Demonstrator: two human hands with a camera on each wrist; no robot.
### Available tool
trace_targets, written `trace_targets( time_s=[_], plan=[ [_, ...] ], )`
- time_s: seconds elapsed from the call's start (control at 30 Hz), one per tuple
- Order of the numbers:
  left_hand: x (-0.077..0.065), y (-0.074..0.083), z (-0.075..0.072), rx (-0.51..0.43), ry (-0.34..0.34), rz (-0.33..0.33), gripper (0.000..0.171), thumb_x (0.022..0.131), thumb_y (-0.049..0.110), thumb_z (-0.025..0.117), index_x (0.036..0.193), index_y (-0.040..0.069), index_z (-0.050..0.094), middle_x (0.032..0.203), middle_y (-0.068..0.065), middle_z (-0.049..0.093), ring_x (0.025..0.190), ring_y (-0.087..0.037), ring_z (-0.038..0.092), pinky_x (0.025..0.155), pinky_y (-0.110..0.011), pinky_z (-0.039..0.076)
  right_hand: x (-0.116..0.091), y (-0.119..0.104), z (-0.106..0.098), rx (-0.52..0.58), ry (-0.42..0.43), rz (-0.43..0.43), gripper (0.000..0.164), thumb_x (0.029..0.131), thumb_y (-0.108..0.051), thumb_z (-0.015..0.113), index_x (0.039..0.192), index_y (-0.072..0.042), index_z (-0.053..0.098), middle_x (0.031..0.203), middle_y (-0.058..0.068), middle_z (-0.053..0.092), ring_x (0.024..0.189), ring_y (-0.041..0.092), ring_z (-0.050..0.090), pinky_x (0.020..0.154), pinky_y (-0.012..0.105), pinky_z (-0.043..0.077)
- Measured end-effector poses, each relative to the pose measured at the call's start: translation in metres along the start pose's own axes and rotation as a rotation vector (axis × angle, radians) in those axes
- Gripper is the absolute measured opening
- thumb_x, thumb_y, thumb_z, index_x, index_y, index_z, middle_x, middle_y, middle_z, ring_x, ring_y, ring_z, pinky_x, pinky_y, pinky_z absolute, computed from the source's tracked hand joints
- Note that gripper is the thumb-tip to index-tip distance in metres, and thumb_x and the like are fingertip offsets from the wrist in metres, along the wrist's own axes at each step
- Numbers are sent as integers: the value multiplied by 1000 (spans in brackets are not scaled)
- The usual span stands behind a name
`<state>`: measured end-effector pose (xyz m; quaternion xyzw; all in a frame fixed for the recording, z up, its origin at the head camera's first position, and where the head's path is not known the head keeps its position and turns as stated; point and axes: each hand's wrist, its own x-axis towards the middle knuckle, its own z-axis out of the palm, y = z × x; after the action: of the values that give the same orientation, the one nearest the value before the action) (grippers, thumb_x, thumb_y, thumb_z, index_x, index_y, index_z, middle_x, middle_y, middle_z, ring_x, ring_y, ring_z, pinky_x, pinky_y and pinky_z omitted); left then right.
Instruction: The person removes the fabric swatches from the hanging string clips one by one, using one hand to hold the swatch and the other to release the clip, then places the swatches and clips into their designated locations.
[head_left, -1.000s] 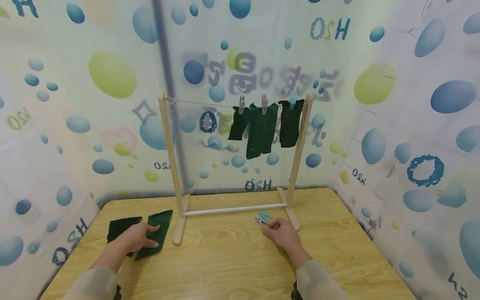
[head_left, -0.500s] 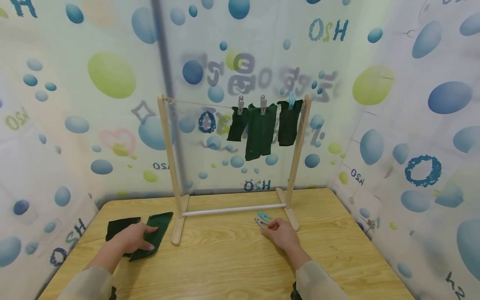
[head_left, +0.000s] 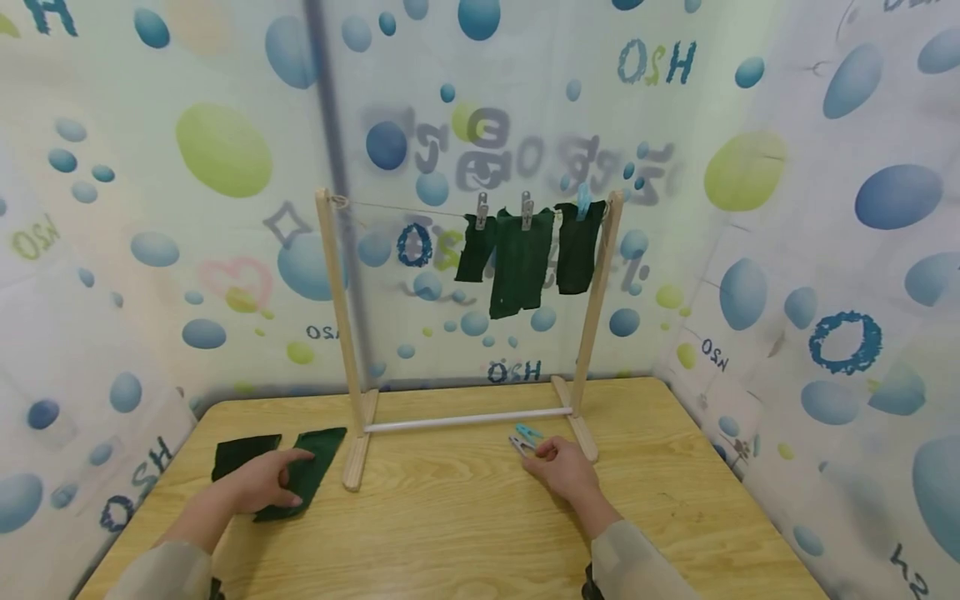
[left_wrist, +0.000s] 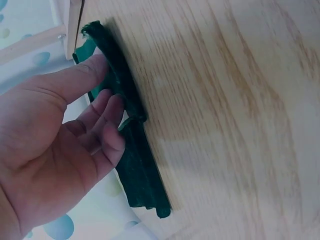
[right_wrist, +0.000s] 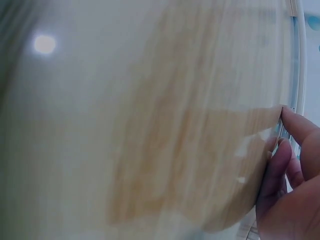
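My left hand (head_left: 258,483) rests on a dark green cloth piece (head_left: 322,454) at the table's left, thumb and index finger apart on it. A second, darker cloth piece (head_left: 242,451) lies partly under that hand. In the left wrist view, the thumb lies against the green cloth (left_wrist: 117,65) and the other fingers bend loosely. On the right, my right hand (head_left: 566,473) pinches the near end of a grey clothespin (head_left: 519,444) lying on the table. A blue clothespin (head_left: 529,432) lies just behind it. The right wrist view mostly hides the grey clothespin behind the fingers.
A wooden rack (head_left: 341,308) with a string (head_left: 405,207) stands at the back. Three green cloths (head_left: 520,267) hang towards its right side from clothespins (head_left: 527,210). A white bar (head_left: 465,419) joins the rack's feet. Patterned curtains surround the wooden table (head_left: 450,517).
My left hand has slid slightly left and towards me, and the green cloth's near corner has shifted with it. The right hand has stayed at the grey clothespin.
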<state>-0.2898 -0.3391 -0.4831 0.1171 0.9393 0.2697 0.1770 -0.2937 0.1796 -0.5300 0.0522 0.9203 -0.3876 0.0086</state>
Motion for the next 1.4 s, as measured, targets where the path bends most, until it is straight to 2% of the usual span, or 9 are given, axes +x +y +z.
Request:
trace_targets(
  time_s=[0.2,0.5,0.63,0.77,0.87,1.07,1.27,1.4],
  plan=[
    [-1,-5,-1,-7,-23,1,79,91,14,91,156,-7,51,94,-8,58,85,-22,50,76,-39,45,1,0,2,-7,-3,-1,32,95,-40,87,108,-14,74,105,5,71,90,21,63,77,38,50],
    [-1,-10,-3,-12,18,4,73,89,16,93,150,-6,59,93,-6,62,84,-21,54,73,-38,49,2,1,2,17,-20,-12,33,93,-36,89,108,-12,74,104,6,69,89,21,61,76,36,49],
    [-5,-9,-3,-24,73,37,63,92,19,90,144,-6,64,93,-3,65,82,-19,57,70,-35,50,2,5,1,98,-55,0,33,93,-28,90,113,-8,73,105,8,66,87,21,59,74,30,50],
    [-11,-3,-2,-70,131,91,51,98,22,85,140,-3,69,95,-2,68,80,-16,58,66,-32,50,-2,7,-4,256,-102,57,34,95,-20,87,120,-3,71,107,10,68,84,20,62,68,28,54],
    [-14,6,1,-100,188,112,45,100,25,83,137,1,73,96,0,69,80,-13,60,67,-30,52,-8,6,-13,344,-129,71,32,99,-17,81,124,0,70,106,11,67,81,19,62,65,29,55],
    [-20,37,4,-147,303,146,38,103,31,79,134,8,76,96,0,72,79,-8,63,69,-29,54,-20,1,-33,364,-147,-13,28,107,-20,74,125,1,69,104,10,67,83,19,64,65,29,55],
    [-20,77,1,-229,342,178,35,104,33,78,132,12,77,98,-2,76,85,-17,70,70,-28,56,-28,-9,-60,386,-165,-100,31,108,-22,73,127,2,68,105,9,69,85,19,67,67,30,58],
    [-17,100,-3,-268,346,190,35,104,35,78,133,15,78,94,0,75,80,-16,67,66,-29,53,-31,-23,-82,393,-164,-150,31,107,-22,73,127,2,68,102,7,68,83,17,66,67,28,58]
  ],
)
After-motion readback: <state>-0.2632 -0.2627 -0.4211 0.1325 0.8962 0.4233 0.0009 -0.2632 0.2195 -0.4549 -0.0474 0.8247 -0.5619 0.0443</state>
